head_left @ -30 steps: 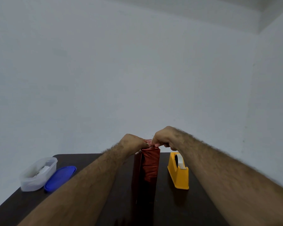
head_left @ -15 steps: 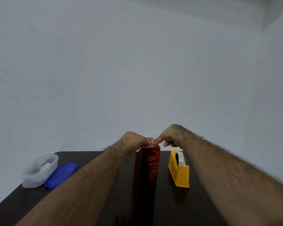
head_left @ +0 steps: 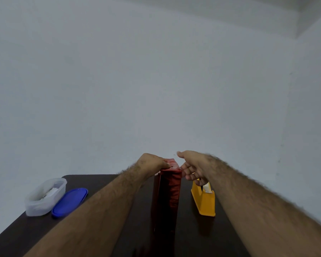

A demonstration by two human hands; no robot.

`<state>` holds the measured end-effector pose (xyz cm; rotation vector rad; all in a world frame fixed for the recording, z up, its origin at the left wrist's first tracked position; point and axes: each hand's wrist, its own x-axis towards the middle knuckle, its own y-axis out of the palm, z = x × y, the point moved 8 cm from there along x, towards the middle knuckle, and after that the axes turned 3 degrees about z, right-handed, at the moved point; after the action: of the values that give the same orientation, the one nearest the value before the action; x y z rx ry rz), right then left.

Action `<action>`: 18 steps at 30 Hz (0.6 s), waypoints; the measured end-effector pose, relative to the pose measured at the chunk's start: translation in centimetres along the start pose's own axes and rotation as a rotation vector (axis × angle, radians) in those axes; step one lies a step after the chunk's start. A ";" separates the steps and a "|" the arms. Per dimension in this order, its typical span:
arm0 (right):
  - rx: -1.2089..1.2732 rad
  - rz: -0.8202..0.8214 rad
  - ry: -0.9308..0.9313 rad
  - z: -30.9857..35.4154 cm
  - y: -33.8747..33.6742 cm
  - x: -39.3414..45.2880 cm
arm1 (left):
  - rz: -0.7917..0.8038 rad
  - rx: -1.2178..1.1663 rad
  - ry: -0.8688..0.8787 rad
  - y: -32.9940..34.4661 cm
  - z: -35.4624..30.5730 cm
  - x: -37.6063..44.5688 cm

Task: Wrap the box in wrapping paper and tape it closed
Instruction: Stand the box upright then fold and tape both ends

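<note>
Head view, only one we are getting. We are seeing the box [head_left: 168, 190] standing on end on the dark table [head_left: 93, 179], already in red wrapping paper [head_left: 171, 199], long axis vertical, roughly centre of the table between both forearms.

We are seeing the left hand [head_left: 151, 163] pressing down on the top end of the box, fingers lying over the folded paper there and holding the flap flat. Whether the fingertips are curling over the far edge, we cannot tell.

The right hand [head_left: 194, 166] is hanging just beside the top right corner of the box, not touching it as far as we are making out, fingers loosely spread and relaxed, holding nothing.

The yellow tape dispenser [head_left: 203, 199] is sitting on the table right of the box, directly below and slightly nearer to us than the right hand, tape strip pointing up. So we are judging the right hand is the near one for tape: dispenser lies down and right from it, left hand is pinned on the flap. Next move is likely calling for a reach down to the tape end while the flap is being held.

Off at the left edge, a clear plastic container [head_left: 44, 198] and a blue lid [head_left: 69, 202] are lying side by side, well apart from the box.
</note>
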<state>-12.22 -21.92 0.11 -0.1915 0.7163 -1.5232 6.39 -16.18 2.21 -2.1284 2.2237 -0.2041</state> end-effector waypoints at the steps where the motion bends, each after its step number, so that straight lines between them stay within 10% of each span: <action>1: -0.047 0.025 -0.012 0.1 0.3 -0.2 | -0.009 -0.016 -0.003 -0.1 0.0 -0.1; 18: 0.210 -0.013 -0.164 -0.8 2.7 1.7 | -0.008 0.032 -0.010 -0.4 0.3 -0.1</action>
<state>-10.56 -23.08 -2.54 -0.1606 0.4230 -1.5634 6.85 -16.07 1.96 -2.1176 2.1921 -0.2276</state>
